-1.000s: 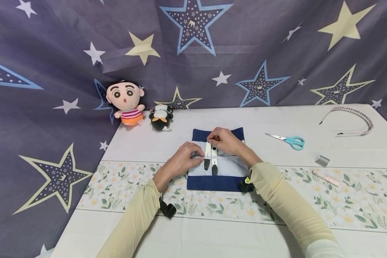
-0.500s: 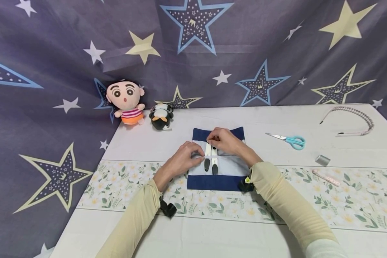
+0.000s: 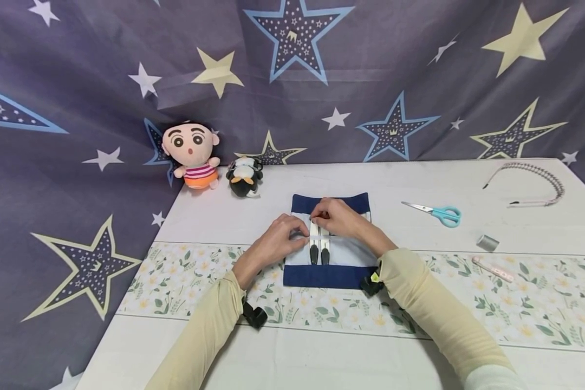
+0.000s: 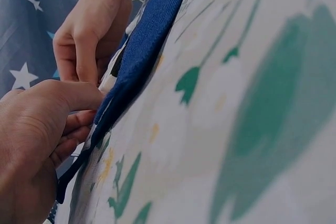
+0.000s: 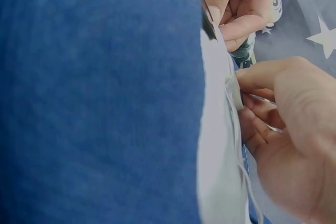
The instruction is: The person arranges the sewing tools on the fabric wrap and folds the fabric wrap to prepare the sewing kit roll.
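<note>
A cloth case [image 3: 331, 276] with navy ends and a pale middle lies spread on the table. Two flat white tools with black tips, a left one [image 3: 314, 252] and a right one [image 3: 325, 253], lie side by side under a narrow pale band [image 3: 320, 237]. My right hand [image 3: 340, 218] pinches the upper end of the left tool, its white end [image 5: 234, 92] showing between thumb and fingers in the right wrist view. At the band's left end my left hand [image 3: 279, 235] pinches the band, thumb and forefinger close together. My right hand partly covers the tools' upper ends.
Blue-handled scissors [image 3: 436, 212], a grey thread spool [image 3: 487, 242], a pink slim bar [image 3: 492, 269] and a headband [image 3: 556, 184] lie to the right. A plush doll [image 3: 192, 154] and a penguin toy [image 3: 244, 177] sit at the back left.
The left white tool has slid toward me under the band, its black tip now level with the right one's. My right hand has moved slightly down with it; the left hand stays put.
</note>
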{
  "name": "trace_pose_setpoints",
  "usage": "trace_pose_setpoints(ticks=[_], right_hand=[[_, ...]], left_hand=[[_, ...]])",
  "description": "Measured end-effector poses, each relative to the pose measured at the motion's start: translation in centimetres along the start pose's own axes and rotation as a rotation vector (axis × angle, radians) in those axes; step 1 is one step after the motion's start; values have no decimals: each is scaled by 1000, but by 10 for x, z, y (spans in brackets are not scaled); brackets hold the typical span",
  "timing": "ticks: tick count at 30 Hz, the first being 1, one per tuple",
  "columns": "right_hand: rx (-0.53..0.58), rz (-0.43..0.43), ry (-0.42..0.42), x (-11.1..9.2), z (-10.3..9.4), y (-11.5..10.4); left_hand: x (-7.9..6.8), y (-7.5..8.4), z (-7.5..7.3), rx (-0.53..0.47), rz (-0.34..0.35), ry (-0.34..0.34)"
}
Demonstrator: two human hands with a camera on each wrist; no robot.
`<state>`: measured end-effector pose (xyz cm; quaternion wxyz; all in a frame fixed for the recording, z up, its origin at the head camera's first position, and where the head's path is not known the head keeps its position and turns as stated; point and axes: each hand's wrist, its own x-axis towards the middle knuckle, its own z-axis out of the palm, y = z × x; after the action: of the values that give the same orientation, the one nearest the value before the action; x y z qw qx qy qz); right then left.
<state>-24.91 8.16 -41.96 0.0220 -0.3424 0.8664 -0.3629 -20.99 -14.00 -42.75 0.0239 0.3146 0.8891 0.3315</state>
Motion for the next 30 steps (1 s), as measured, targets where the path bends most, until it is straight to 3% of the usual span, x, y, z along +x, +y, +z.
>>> trace_pose_setpoints(ticks=[17, 30], right_hand=[[14, -19, -3, -3, -1, -3], [23, 33, 7, -5, 1, -1]], left_hand=[[0, 0, 1, -20, -10, -1], [-1, 1, 2, -10, -12, 20]])
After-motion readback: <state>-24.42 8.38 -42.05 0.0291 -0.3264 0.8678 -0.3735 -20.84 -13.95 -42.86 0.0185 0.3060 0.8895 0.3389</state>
